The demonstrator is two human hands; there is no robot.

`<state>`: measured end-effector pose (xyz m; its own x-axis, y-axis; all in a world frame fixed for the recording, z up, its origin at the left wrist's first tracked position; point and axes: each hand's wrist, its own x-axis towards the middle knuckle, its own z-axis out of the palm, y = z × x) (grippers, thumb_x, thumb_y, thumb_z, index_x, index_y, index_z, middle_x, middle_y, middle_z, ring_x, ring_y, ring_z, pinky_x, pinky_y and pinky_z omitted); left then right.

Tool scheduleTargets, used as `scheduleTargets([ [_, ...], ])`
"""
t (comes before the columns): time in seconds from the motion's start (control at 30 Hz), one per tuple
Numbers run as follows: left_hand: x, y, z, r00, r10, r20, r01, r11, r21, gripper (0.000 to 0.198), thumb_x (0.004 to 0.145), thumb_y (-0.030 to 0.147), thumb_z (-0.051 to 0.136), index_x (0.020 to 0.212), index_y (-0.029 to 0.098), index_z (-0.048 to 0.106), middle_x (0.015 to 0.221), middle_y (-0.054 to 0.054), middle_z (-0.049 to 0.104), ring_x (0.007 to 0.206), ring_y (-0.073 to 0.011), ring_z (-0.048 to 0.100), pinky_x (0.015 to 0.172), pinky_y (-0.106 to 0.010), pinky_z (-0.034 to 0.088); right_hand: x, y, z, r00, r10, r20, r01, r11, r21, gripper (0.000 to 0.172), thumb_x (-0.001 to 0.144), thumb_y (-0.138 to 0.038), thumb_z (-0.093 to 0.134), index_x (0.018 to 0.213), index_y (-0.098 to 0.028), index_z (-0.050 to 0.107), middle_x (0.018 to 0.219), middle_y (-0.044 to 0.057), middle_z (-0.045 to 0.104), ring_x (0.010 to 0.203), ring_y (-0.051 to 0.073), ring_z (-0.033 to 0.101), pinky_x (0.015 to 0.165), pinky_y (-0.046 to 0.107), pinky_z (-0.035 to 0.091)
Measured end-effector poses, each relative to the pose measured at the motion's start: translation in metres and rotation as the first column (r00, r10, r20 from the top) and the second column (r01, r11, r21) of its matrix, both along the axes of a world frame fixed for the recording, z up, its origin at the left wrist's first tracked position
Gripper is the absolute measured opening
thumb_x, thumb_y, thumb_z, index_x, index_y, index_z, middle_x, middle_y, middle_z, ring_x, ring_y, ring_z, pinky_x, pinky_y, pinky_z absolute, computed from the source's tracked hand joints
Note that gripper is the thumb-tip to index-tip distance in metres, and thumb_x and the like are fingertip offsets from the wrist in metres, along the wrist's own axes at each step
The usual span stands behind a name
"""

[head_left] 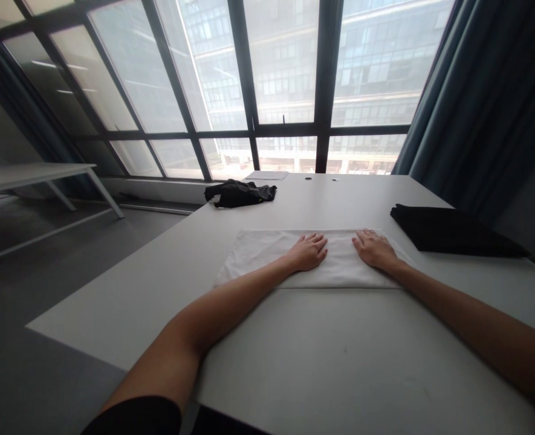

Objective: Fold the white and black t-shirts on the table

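A white cloth (258, 257) lies folded into a wide, flat rectangle on the white table (321, 344), with slight wrinkles on its surface. My left hand (308, 251) rests palm down near the middle of the cloth, its fingers stretched out. Toward the cloth's right end, my right hand (374, 248) also lies flat on the fabric with the fingers extended. Neither hand grips anything. Parts of the cloth are covered by my hands and forearms.
A folded black cloth (453, 232) lies at the table's right side. Toward the back left edge is a crumpled black fabric item (242, 193). Some white sheets (267, 175) sit at the far edge. Another table (45, 172) stands off to the left, and a blue curtain (471, 109) hangs at right.
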<state>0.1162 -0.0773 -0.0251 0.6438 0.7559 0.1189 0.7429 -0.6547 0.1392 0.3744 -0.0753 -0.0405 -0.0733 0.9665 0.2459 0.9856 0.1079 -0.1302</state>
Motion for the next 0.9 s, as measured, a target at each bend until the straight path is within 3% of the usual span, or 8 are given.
scheduleTargets([
  [0.13, 0.0, 0.001, -0.001, 1.0, -0.003, -0.004, 0.003, 1.0, -0.001, 0.054, 0.105, 0.045, 0.026, 0.153, 0.023, 0.037, 0.163, -0.008, 0.03, 0.151, -0.0278, 0.023, 0.12, -0.052, 0.021, 0.018, 0.006, 0.003, 0.996, -0.089, 0.007, 0.088, 0.996, 0.01, 0.053, 0.103, -0.041, 0.029, 0.136, -0.011, 0.057, 0.151, 0.022, 0.047, 0.143, 0.034, 0.038, 0.113, 0.06, 0.03],
  [0.23, 0.0, 0.002, -0.002, 1.0, 0.006, -0.002, -0.006, 1.0, -0.004, 0.053, 0.105, 0.045, 0.027, 0.153, 0.024, 0.037, 0.163, -0.008, 0.03, 0.151, -0.0279, 0.023, 0.12, -0.052, 0.021, 0.016, 0.003, 0.005, 0.997, -0.08, 0.013, 0.078, 0.993, 0.094, 0.051, 0.102, -0.037, 0.029, 0.135, -0.01, 0.057, 0.152, 0.024, 0.045, 0.144, 0.035, 0.037, 0.113, 0.062, 0.028],
  [0.33, 0.0, 0.002, -0.002, 1.0, 0.009, -0.007, -0.009, 1.0, -0.005, 0.054, 0.105, 0.046, 0.026, 0.153, 0.024, 0.036, 0.164, -0.008, 0.029, 0.151, -0.0286, 0.023, 0.12, -0.053, 0.02, 0.0, -0.006, 0.006, 0.999, 0.049, 0.006, -0.05, 0.985, 0.163, 0.051, 0.102, -0.034, 0.031, 0.14, -0.01, 0.054, 0.155, 0.021, 0.042, 0.147, 0.031, 0.033, 0.117, 0.054, 0.027],
  [0.47, 0.0, 0.001, -0.002, 1.0, -0.005, -0.011, 0.005, 1.0, 0.005, 0.056, 0.105, 0.046, 0.024, 0.154, 0.021, 0.036, 0.163, -0.01, 0.029, 0.151, -0.0297, 0.024, 0.12, -0.054, 0.021, -0.029, -0.022, 0.004, 0.966, 0.251, -0.054, -0.25, 0.968, 0.029, 0.054, 0.102, -0.041, 0.035, 0.146, -0.013, 0.049, 0.158, 0.018, 0.039, 0.148, 0.028, 0.033, 0.118, 0.049, 0.03],
  [0.57, 0.0, 0.0, -0.001, 1.0, -0.009, -0.009, 0.009, 1.0, 0.015, 0.056, 0.105, 0.046, 0.023, 0.154, 0.02, 0.035, 0.163, -0.01, 0.029, 0.151, -0.0295, 0.023, 0.119, -0.054, 0.022, -0.04, -0.028, 0.001, 0.955, 0.295, -0.041, -0.297, 0.954, -0.035, 0.057, 0.102, -0.045, 0.034, 0.15, -0.015, 0.044, 0.159, 0.017, 0.036, 0.15, 0.029, 0.028, 0.119, 0.053, 0.026],
  [0.7, 0.0, -0.001, 0.001, 1.0, -0.005, -0.008, 0.006, 1.0, 0.019, 0.056, 0.105, 0.045, 0.024, 0.153, 0.02, 0.037, 0.163, -0.01, 0.03, 0.15, -0.0294, 0.025, 0.119, -0.053, 0.022, -0.033, -0.022, 0.001, 0.973, 0.23, -0.031, -0.232, 0.971, -0.066, 0.059, 0.103, -0.045, 0.029, 0.151, -0.014, 0.041, 0.161, 0.017, 0.033, 0.15, 0.03, 0.027, 0.119, 0.056, 0.024],
  [0.9, 0.0, -0.001, 0.001, 1.0, 0.003, -0.005, -0.003, 1.0, 0.006, 0.054, 0.105, 0.045, 0.025, 0.152, 0.022, 0.037, 0.163, -0.009, 0.031, 0.151, -0.0291, 0.024, 0.119, -0.054, 0.023, 0.005, 0.002, 0.003, 0.999, 0.042, -0.015, -0.043, 0.999, -0.033, 0.057, 0.103, -0.043, 0.03, 0.144, -0.009, 0.05, 0.156, 0.023, 0.04, 0.147, 0.034, 0.032, 0.117, 0.055, 0.026],
])
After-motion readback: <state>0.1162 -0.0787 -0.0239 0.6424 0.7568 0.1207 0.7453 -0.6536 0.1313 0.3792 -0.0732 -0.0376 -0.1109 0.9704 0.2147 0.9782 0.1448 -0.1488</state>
